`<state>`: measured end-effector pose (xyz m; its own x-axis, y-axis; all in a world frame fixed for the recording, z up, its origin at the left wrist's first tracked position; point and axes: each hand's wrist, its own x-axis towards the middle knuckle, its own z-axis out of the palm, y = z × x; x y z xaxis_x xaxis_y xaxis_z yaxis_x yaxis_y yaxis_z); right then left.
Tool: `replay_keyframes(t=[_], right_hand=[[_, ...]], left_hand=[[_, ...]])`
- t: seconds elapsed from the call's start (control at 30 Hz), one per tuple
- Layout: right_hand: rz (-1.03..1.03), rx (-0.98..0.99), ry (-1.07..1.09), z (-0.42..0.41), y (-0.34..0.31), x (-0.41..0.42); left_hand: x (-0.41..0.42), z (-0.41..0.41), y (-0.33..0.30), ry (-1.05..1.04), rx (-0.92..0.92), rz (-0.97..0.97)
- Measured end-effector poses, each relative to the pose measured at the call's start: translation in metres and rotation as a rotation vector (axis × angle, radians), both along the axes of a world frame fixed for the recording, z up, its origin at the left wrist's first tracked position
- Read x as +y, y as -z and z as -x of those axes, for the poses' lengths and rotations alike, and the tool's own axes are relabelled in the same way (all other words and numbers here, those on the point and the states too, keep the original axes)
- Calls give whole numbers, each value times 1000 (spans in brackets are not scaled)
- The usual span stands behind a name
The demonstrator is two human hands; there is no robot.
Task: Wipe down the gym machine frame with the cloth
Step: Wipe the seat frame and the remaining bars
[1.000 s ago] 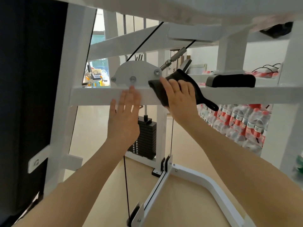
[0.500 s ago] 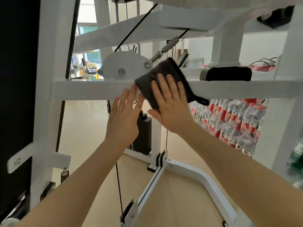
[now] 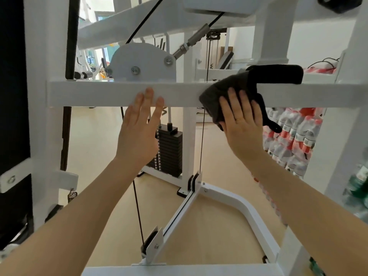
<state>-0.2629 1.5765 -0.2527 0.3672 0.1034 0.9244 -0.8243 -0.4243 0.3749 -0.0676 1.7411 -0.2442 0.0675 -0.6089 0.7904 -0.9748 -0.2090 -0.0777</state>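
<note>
Nearest the camera, a white base rail (image 3: 179,270) of the gym machine frame runs across the bottom edge, with a bolted bracket (image 3: 154,245) where a thin black cable (image 3: 137,206) comes down. Both bare forearms reach up and away from there. The left hand (image 3: 139,132) is held flat with straight fingers, fingertips resting on the front face of the white crossbar (image 3: 99,93), nothing gripped in it. Over to the right, the right hand (image 3: 242,124) is also spread flat, fingers straight, and the dark grey cloth (image 3: 213,98) is pressed against the same crossbar under that palm. So the cloth is pinned between hand and bar rather than being clutched; it's draped over the bar's top edge and front, sticking out to the left of the fingers and hanging a bit below the bar, with a narrow tail (image 3: 272,124) dangling at the lower right. The two hands are well apart along the bar. Just behind the cloth, a black padded block (image 3: 278,73) sits on top of the crossbar. A white pulley cover plate (image 3: 143,63) stands behind the bar to the left. Farther back, a black weight stack (image 3: 169,150) can be seen on the tan floor (image 3: 95,140), and shrink-wrapped water bottles (image 3: 294,136) are piled at the far right.
</note>
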Motion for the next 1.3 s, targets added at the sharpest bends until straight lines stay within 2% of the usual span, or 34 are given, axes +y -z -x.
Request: replay_keyframes(t=[0.27,0.53,0.73,0.87,1.0,1.1,1.13,1.2,1.3], right_hand=[[161,95,-327,-71,-20,28],[221,95,-265,13,-13,-32],[136,12,-402,-12,-11,-12],[40,117,-643,-62,-10,27],[-245,134,-935,-114,23,78],[-669,75,-1093,-151,60,127],[-878,4,-1162,-162,67,143],[-1282,-259,-1272,-189,70,168],[-1691,-735,-1331,-233,62,187]], left_hand=[[4,6,-4,-113,-9,-15],[-3,27,3,-168,103,-10],[-10,38,4,-168,242,35],[16,25,26,-199,280,-18],[75,-15,73,-386,349,-133],[116,-48,89,-501,386,-225],[125,-57,89,-522,373,-262],[135,-76,84,-507,366,-281],[142,-107,74,-514,285,-299]])
